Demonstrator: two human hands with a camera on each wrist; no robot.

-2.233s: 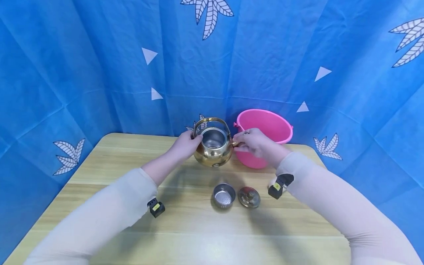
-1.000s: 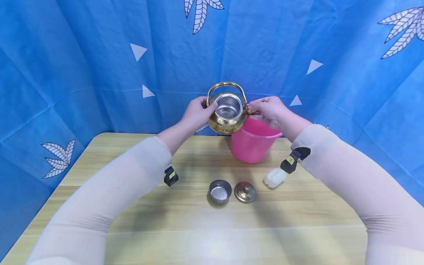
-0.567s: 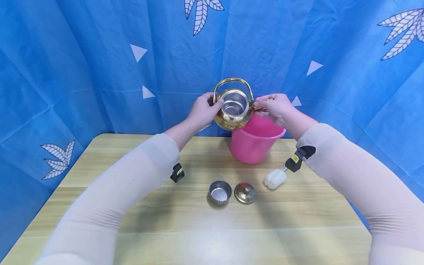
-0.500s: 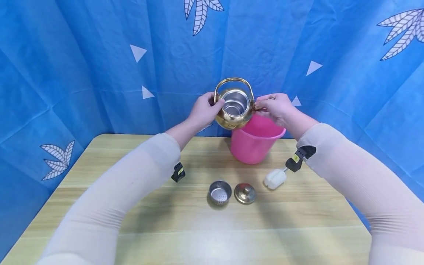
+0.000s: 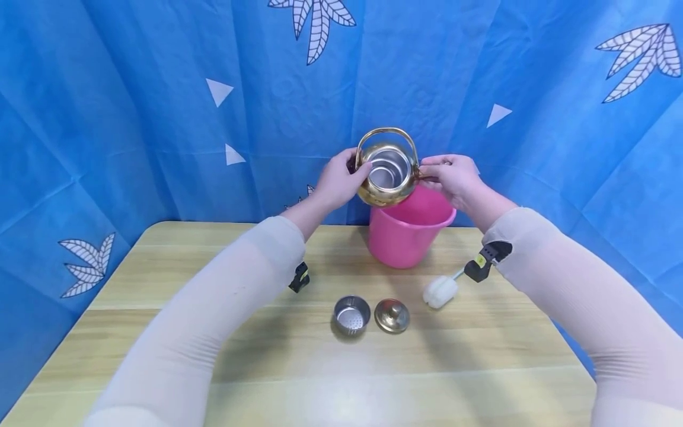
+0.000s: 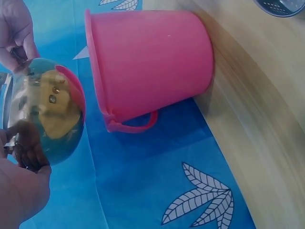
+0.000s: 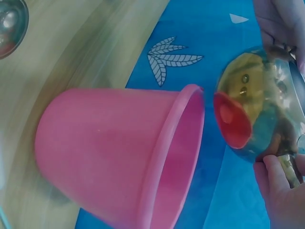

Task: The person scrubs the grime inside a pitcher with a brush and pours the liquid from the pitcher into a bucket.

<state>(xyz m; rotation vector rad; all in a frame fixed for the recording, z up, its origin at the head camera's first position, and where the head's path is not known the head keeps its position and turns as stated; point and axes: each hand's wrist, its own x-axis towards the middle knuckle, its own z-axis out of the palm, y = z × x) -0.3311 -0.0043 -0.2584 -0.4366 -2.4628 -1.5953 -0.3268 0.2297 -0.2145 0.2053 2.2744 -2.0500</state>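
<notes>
A lidless gold teapot with an arched handle is held up above the table, tilted so that its silvery inside shows in the head view. My left hand grips its left side, thumb at the rim. On the other side, the fingers of my right hand pinch the short spout. The teapot overlaps the near rim of a pink bucket in the head view; both wrist views show it beyond the bucket's mouth, apart from it. Its rounded gold body mirrors the surroundings.
On the wood-grain table stand a small perforated metal strainer and, beside it, a gold lid. A white sponge brush lies to their right, its handle partly behind the right wrist camera. A blue curtain hangs behind.
Both hands have raised the teapot from beside the bucket and carried it right, towards the bucket's mouth. In the last half second it shifts slightly further right. The grips stay the same.
</notes>
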